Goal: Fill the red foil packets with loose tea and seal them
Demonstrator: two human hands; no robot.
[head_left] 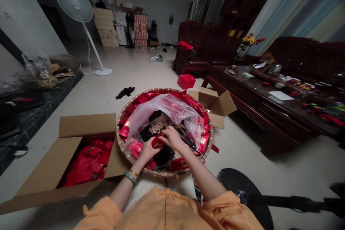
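My left hand (147, 150) is closed around a small red packet (157, 141) with gold print, held over a round woven basket (122, 143). At the packet's upper edge, my right hand (171, 138) has its fingers pinched together. Below both hands, dark loose pieces (164, 156) that look like dried leaves lie on a clear plastic bag (172, 106) spread inside the basket. Many red packets (199, 106) ring the bag along the rim. Beside my right hand, a dark tool with a white cord (190, 142) rests in the basket; its kind is unclear.
An open cardboard box (50, 165) full of red packets stands at the left. Another open carton (211, 104) and a red box (186, 81) are beyond the basket. A long wooden table (242, 93) runs along the right. A white fan (104, 72) stands farther back.
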